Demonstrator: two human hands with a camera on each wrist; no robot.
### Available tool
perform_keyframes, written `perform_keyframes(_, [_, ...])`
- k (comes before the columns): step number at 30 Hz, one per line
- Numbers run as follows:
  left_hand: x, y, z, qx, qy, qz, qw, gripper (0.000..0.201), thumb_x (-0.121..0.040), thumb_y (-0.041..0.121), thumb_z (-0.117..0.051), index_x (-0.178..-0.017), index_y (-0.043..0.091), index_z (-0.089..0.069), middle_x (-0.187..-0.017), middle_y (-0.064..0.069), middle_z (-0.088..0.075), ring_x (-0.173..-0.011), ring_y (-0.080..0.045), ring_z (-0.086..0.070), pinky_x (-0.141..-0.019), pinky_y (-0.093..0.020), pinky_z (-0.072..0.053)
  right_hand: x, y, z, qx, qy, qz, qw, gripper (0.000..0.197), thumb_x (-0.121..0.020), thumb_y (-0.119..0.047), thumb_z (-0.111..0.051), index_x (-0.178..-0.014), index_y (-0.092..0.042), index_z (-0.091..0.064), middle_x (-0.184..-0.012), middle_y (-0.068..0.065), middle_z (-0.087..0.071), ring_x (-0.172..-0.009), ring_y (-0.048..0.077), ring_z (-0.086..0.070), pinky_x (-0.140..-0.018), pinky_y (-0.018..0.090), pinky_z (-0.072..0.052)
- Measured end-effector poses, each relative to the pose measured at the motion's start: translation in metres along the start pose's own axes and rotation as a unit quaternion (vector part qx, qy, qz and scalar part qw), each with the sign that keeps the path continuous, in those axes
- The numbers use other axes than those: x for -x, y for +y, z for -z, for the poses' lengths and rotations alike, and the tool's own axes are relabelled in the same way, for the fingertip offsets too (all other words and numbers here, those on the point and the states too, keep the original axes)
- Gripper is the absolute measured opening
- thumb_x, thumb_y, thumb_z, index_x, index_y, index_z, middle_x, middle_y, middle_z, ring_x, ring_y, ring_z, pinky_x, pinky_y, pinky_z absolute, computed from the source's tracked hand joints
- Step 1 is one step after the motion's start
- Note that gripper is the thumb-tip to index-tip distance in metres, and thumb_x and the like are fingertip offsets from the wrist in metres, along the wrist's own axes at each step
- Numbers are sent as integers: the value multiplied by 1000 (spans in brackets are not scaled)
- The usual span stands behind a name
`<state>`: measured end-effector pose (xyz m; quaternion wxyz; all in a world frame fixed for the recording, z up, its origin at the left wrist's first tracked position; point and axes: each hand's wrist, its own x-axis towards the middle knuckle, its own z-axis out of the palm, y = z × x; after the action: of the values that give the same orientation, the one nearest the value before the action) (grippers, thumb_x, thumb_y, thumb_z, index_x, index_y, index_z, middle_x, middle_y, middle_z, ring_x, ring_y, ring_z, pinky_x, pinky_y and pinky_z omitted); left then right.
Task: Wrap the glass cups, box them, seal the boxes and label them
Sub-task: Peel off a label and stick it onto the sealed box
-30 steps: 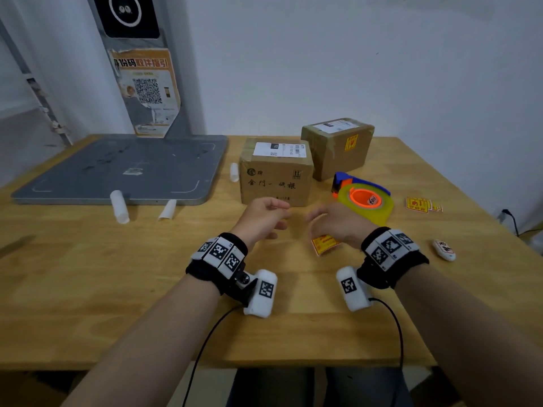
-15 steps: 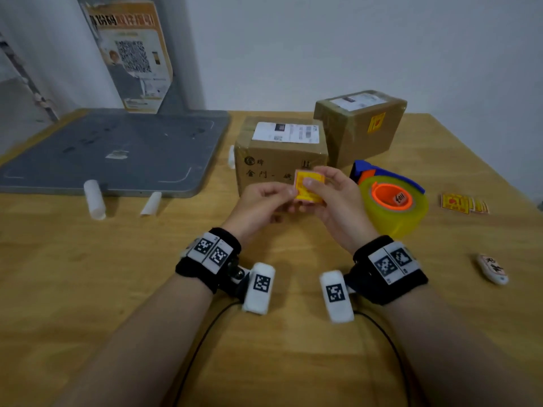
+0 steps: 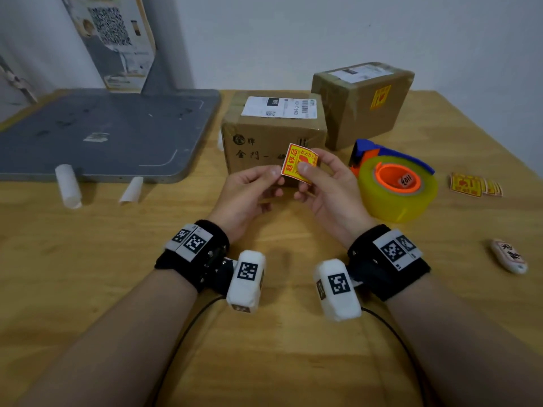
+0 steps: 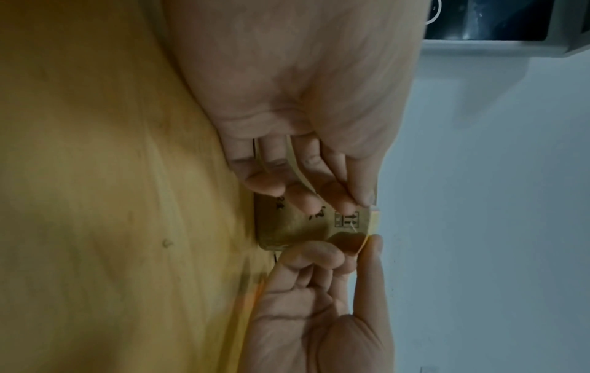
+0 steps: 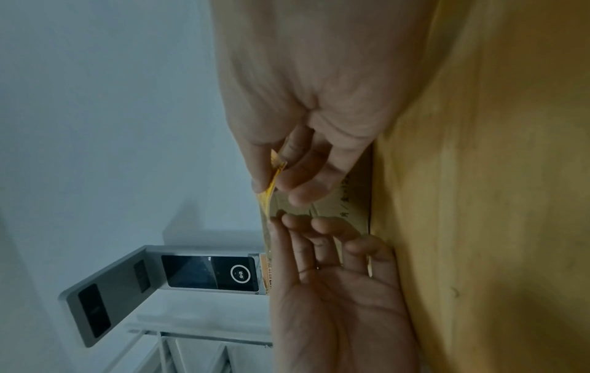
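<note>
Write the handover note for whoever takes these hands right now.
Both hands pinch one yellow sticker: left hand at its left edge, right hand with thumb on its face, in front of the near box.
Both boxes taped shut, white labels on top. The far box carries a yellow sticker; none shows on the near box.
Left: stick this one on the near box. Spare stickers lie right of the tape dispenser.

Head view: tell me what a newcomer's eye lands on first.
The yellow-and-red sticker, pinched between left hand and right hand at table centre. Behind it stand two taped cardboard boxes; the farther one carries a similar sticker. Right of the hands lies a yellow tape dispenser.
</note>
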<state>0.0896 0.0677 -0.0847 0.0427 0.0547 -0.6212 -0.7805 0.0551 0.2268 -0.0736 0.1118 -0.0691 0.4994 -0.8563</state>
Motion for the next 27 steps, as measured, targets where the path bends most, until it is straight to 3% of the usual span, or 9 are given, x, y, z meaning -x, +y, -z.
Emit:
perform_keyframes(4, [1, -1, 1, -9, -16, -4, 1000, 20, -101, 19, -61, -116, 14, -73, -83, 7, -70, -74, -9, -63, -61, -23, -47, 0, 2, 2, -22, -2, -8, 1000, 35, -92, -1, -71, -122, -13, -60, -86, 5, -72, -61, 13, -58, -55, 28, -53])
perform_keyframes(14, [6, 1, -3, 4, -35, -4, 999, 16, -103, 16, -57, -106, 17, -73, -75, 9, -68, -71, -9, -62, -62, -26, -44, 1, 2, 1, -50, -8, -13, 999, 30, -92, 2, -68, -119, -11, -62, -88, 8, -73, -61, 13, -59, -58, 27, -57])
perform_keyframes(27, [8, 1, -2, 19, -48, 5, 999, 15, -102, 18, -59, -107, 16, -73, -77, 8, -67, -73, -9, -62, -61, -24, -46, 4, 1, 1, -52, -8, -21, 998, 29, -94, 2, -67, -119, -11, -62, -89, 9, -73, -62, 13, -58, -59, 26, -57])
